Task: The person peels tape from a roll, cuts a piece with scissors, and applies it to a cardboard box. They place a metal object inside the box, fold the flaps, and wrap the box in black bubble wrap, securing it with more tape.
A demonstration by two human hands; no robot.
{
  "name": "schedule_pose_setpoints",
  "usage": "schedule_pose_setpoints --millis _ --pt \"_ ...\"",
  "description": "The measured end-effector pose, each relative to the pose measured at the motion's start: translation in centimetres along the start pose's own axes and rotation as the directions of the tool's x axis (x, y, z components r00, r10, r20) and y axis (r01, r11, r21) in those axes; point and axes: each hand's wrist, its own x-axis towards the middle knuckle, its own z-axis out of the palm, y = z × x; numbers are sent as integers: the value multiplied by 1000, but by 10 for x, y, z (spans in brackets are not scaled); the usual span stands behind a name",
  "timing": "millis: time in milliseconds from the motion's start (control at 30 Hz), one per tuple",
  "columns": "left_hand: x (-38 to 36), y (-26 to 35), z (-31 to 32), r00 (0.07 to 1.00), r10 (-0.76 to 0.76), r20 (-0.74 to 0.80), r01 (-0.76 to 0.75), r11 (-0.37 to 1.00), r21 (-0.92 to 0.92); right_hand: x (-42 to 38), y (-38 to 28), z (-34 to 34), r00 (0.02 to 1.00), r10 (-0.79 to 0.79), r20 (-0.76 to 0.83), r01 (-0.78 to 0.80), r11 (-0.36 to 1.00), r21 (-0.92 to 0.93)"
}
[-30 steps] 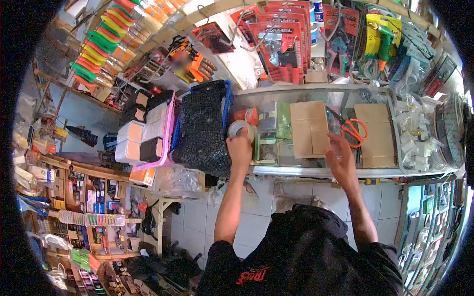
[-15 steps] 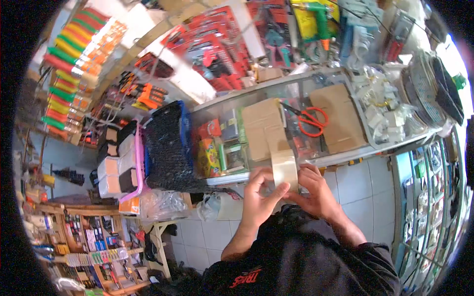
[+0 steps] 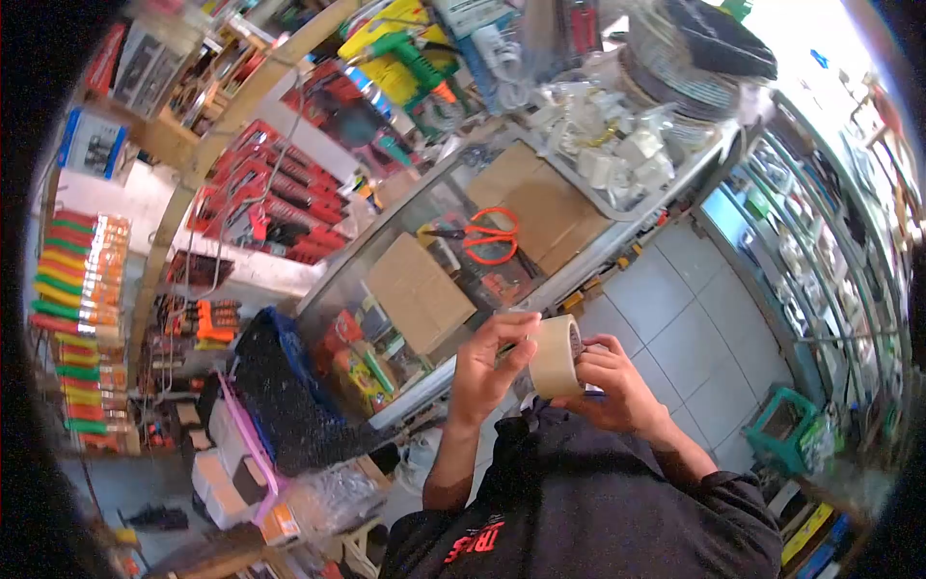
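A wide roll of tan packing tape (image 3: 552, 359) is held up in front of my chest, its core facing right. My right hand (image 3: 617, 386) grips the roll from the right, with fingers at the core opening. On the other side, the thumb and fingertips of my left hand (image 3: 487, 372) are closed against the tape's outer surface. Whether they pinch a loose end is hard to see. Beyond the hands, scissors with orange handles (image 3: 494, 236) lie on the glass display counter (image 3: 395, 410). A folded cardboard piece (image 3: 420, 294) lies nearer, a larger cardboard sheet (image 3: 545, 207) farther right.
A tray of bagged white fittings (image 3: 617, 159) stands at the counter's right end. A black mesh-covered basket (image 3: 289, 405) is at its left end. Glass shelving (image 3: 810, 222) lines the right side. A green plastic frame (image 3: 781, 425) stands on the tiled floor.
My view has swung to the right. The tape roll has turned so its core faces right. The cardboard piece, earlier against the tape, now lies apart from it on the counter.
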Motion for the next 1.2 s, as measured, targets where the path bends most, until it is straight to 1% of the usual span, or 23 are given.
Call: schedule_pose_setpoints --millis 67,133,167,233,300,400,467,567,700,733,767,800,900,933,967,1033,1100,1133,1167,1200 --pt "-6 -2 0 999 36 33 -35 999 -21 -12 -4 8 999 9 -34 -12 997 -70" --pt "-16 -6 -4 999 -27 27 28 999 -25 -19 -11 23 998 12 -64 -20 992 -122" --pt "-21 -7 -8 998 -55 19 55 998 -22 -23 -13 33 995 13 -97 -24 993 -113" --pt "-29 -9 -16 999 -47 17 45 996 82 -28 -16 52 988 1 -152 -16 995 -98" --pt "-39 -10 -24 999 -33 5 32 984 173 -31 -24 64 990 17 -137 -32 994 -107" --pt "-52 -7 -35 996 -87 -34 92 978 188 -31 -35 83 990 43 -134 -58 992 -110" --pt "-58 -8 -39 996 -64 -56 74 978 193 -30 -40 93 989 57 -135 -76 987 -143" --pt "-63 -7 -48 997 -55 -54 67 966 250 -29 -51 106 980 114 -160 -133 985 -113" --pt "-66 -16 -58 999 -36 5 32 941 337 -36 -67 124 942 276 -191 -290 956 -48" --pt "-68 -16 -59 998 -63 21 52 943 328 -39 -70 130 928 316 -200 -330 943 -39" --pt "-70 -16 -58 995 -91 43 73 945 317 -44 -74 135 909 358 -213 -373 928 -31" --pt "-71 -17 -55 990 -119 75 90 948 306 -49 -78 140 900 343 -268 -365 930 -37" --pt "-73 -25 -44 954 -262 144 228 949 218 -71 -83 161 857 369 -359 -411 911 -46" --pt "-72 -30 -42 929 -318 191 265 929 256 -75 -93 162 845 342 -411 -389 921 -34" --pt "-70 -38 -38 896 -356 267 321 933 164 -82 -102 166 822 349 -450 -413 910 -47" --pt "-64 -46 -27 815 -387 430 367 921 133 -102 -109 179 779 377 -501 -454 890 -36" --pt "-56 -68 -19 751 -378 541 341 924 173 -115 -121 188 728 408 -551 -498 867 -16" --pt "-55 -69 -10 716 -356 601 328 931 160 -124 -121 194 704 399 -587 -498 867 -7" --pt "-58 -67 0 695 -379 612 337 922 188 -132 -122 200 678 391 -623 -496 868 5" --pt "-59 -76 6 659 -382 648 364 916 170 -137 -127 203 648 391 -654 -496 868 27"
